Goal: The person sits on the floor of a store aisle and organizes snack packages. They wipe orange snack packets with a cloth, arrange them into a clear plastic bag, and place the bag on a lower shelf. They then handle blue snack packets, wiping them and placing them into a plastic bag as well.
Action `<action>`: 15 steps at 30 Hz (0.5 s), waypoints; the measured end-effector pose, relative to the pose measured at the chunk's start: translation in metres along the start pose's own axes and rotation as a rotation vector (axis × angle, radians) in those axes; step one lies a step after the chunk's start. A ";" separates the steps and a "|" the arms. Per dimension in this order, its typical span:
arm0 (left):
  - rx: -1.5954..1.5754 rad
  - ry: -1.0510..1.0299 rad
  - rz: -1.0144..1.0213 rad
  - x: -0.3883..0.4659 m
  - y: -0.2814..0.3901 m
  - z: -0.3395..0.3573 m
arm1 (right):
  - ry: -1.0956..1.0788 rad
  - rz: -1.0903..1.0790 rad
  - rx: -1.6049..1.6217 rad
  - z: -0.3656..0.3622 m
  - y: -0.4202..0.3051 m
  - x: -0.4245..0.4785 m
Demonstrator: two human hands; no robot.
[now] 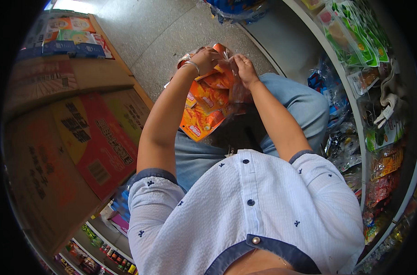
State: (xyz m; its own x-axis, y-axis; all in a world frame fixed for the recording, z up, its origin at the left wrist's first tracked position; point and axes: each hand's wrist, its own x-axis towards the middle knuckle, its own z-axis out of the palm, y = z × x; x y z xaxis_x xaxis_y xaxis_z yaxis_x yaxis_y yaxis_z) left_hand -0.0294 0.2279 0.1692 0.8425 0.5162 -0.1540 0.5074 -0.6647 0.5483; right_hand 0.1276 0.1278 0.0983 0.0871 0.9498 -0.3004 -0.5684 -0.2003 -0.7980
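Orange snack packets [206,103] lie in a clear plastic bag [241,92] between my knees, just above the floor. My left hand [205,61], with a bracelet at the wrist, reaches over the bag's far side; its fingers are bent at the plastic beside an orange packet, and their grip is partly hidden. Pinched between the thumb and fingers of my right hand [244,68] is the gathered edge of the clear bag. One large orange packet [198,125] hangs at the near side, its front turned up.
Stacked cardboard cartons [105,137] stand close at the left, with small boxes [74,48] on top. A shelf edge [358,137] curves along the right, with hanging green packets [353,37]. Blue plastic-wrapped goods [237,8] sit at the far end, near speckled floor [160,37].
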 end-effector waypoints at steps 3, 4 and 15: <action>-0.226 0.358 -0.010 0.003 -0.023 0.008 | -0.004 0.005 -0.222 -0.003 0.007 0.007; -0.422 0.406 -0.166 0.010 -0.022 0.006 | -0.012 0.101 -0.203 -0.008 0.008 0.009; -0.140 -0.241 -0.162 0.049 -0.013 0.025 | 0.186 0.279 0.204 -0.026 0.019 0.018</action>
State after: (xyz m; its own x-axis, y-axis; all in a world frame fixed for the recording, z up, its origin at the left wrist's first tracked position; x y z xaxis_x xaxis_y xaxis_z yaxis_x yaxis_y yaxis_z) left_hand 0.0100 0.2481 0.1337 0.7800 0.4555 -0.4292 0.6226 -0.4949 0.6062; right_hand 0.1396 0.1344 0.0637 0.0425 0.8020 -0.5958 -0.7408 -0.3748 -0.5574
